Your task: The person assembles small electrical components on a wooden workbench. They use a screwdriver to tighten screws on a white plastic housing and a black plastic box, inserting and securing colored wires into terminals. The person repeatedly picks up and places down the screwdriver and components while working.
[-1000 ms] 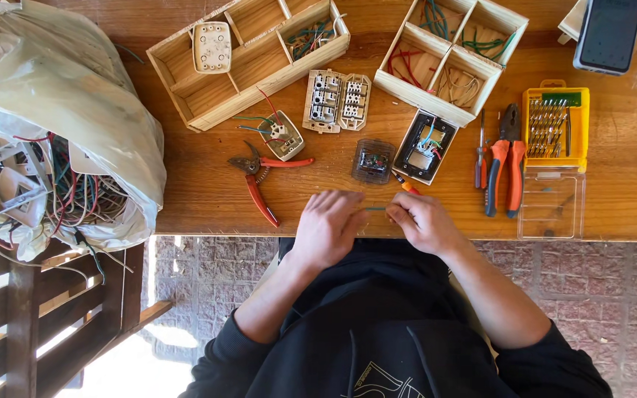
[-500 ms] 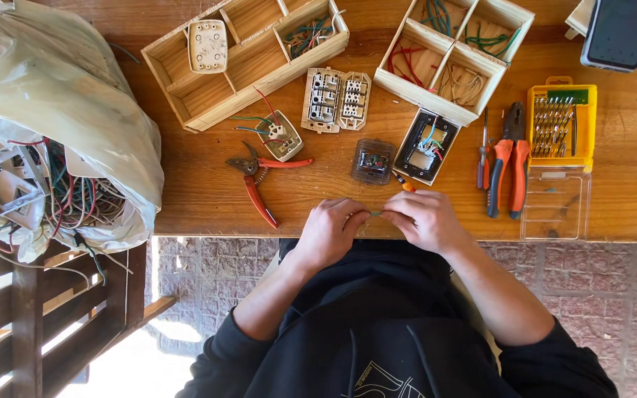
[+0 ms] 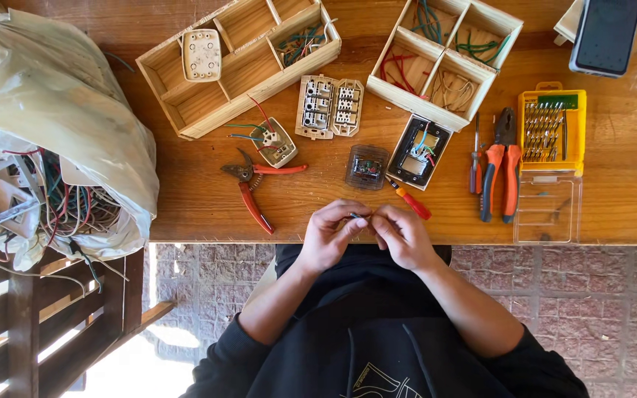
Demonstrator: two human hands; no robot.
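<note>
Your left hand (image 3: 331,236) and right hand (image 3: 401,236) met at the bench (image 3: 186,199) edge, fingers (image 3: 354,223) curled nearly shut and pinched on a small dark wire (image 3: 357,216) held between both hands — just below the red screwdriver (image 3: 409,200). The red snips (image 3: 253,184) lay well to your left, the orange pliers (image 3: 500,171) to your right, near the yellow bit case (image 3: 553,129). Against a second before, your hands had drawn closer together and sat a little nearer your body — the grip on the wire unchanged, the tools on the bench unmoved.
</note>
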